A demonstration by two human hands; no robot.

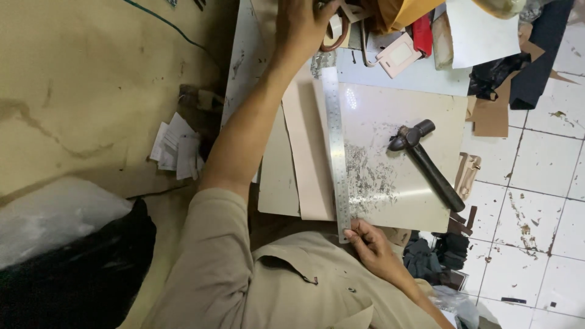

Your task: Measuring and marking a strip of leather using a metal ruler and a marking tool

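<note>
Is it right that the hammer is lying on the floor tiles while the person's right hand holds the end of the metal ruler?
Not quite. The head view shows the hammer lying on the pale work board, not the floor tiles. The rest is right: the right hand holds the near end of the metal ruler.

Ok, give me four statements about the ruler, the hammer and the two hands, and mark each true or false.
1. The right hand pinches the near end of the steel ruler. True.
2. The hammer is in the left hand. False: it lies untouched on the pale cutting slab.
3. The ruler lies along a tan leather strip. True.
4. The left hand rests on the ruler. False: it reaches into the clutter at the far edge.
</note>
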